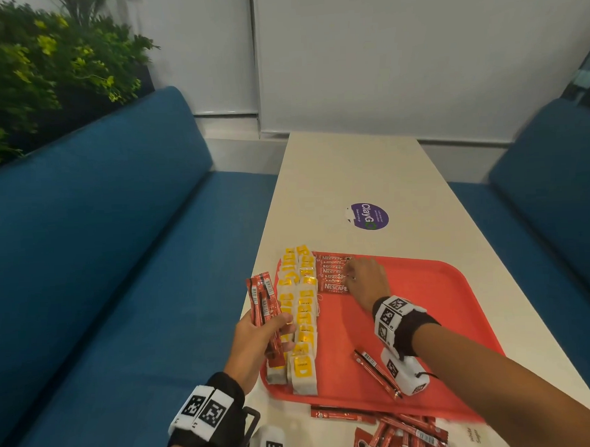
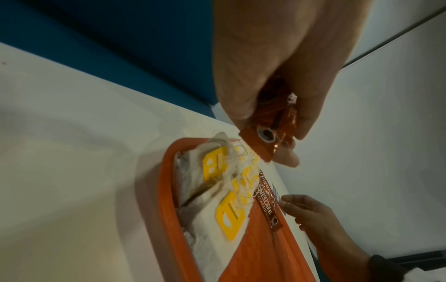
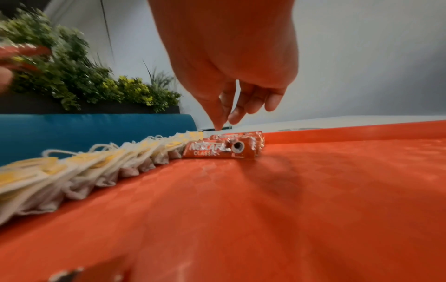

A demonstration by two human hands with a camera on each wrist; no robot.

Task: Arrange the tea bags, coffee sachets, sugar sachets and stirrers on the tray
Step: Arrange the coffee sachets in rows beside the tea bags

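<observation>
A red tray (image 1: 439,285) lies on the white table. Two columns of tea bags (image 1: 300,310) with yellow tags fill its left side. Beside their far end lies a short row of red coffee sachets (image 1: 332,275), seen close up in the right wrist view (image 3: 217,150). My right hand (image 1: 348,271) reaches down onto that row; its fingertips (image 3: 218,126) touch the far sachets and nothing shows between them. My left hand (image 1: 277,327) hovers over the tray's left edge and grips a bundle of coffee sachets (image 1: 264,301). One loose sachet (image 1: 375,371) lies on the tray near my right forearm.
A heap of red sachets (image 1: 394,434) lies on the table in front of the tray. A purple round sticker (image 1: 368,216) marks the table beyond it. Blue benches (image 1: 104,246) flank the table on both sides, with plants (image 1: 47,64) behind the left one.
</observation>
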